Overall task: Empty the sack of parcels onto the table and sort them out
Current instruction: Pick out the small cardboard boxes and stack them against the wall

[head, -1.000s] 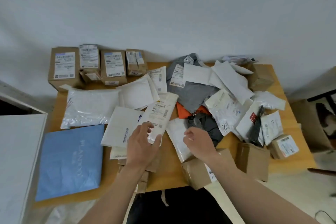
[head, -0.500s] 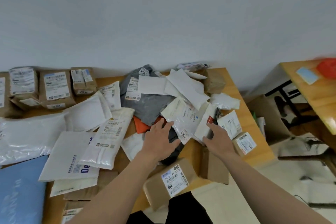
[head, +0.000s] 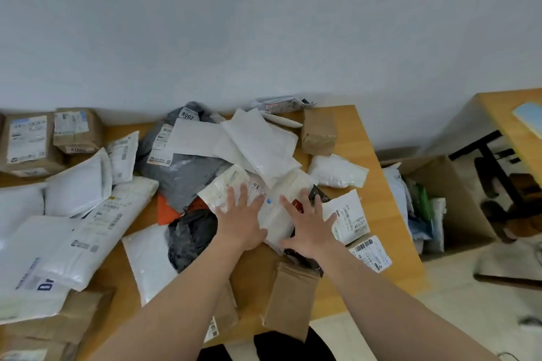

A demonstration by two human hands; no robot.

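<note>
— Cardboard worries me: that brown box (head: 290, 302) at six o'clock overhangs the table (head: 346, 132) edge. Dragging the parcels (head: 258, 149) nearer could tip it off.
— And the hands?
— Both flat, fingers spread: left hand (head: 240, 223) presses the white parcel (head: 274, 218) mid-heap, right hand (head: 308, 228) rests on its three-o'clock edge, gripping nothing.

There's the left forearm (head: 176, 302) and the right forearm (head: 396, 311), both bare all the way down the view. The left hand (head: 242, 221) and right hand (head: 308, 231) are bare as well. Just below the table (head: 346, 138) near edge, black clothing (head: 264, 346) shows between the arms.
</note>
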